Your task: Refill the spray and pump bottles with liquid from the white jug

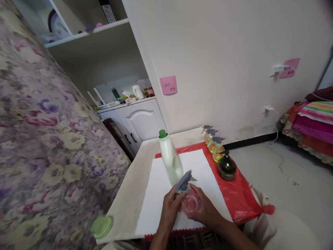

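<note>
My right hand (206,208) is wrapped round the side of a clear pinkish spray bottle (191,204), which is tipped towards me. At its neck, the fingers of my left hand (170,201) grip the bottle just below the grey trigger head (185,180). Whether the head is fully screwed on, I cannot tell. Just beyond my hands a tall pale-green jug (170,156) with a handle stands upright, a green piece in its mouth. Both hands are above a white sheet (156,198) on the table.
Several spray bottles with yellow liquid (218,156) line the table's right side, beside a dark green pump bottle (227,168). Red plastic (239,198) lies under the sheet. A green lid (102,226) sits at the near left corner. A floral curtain (65,156) hangs at left.
</note>
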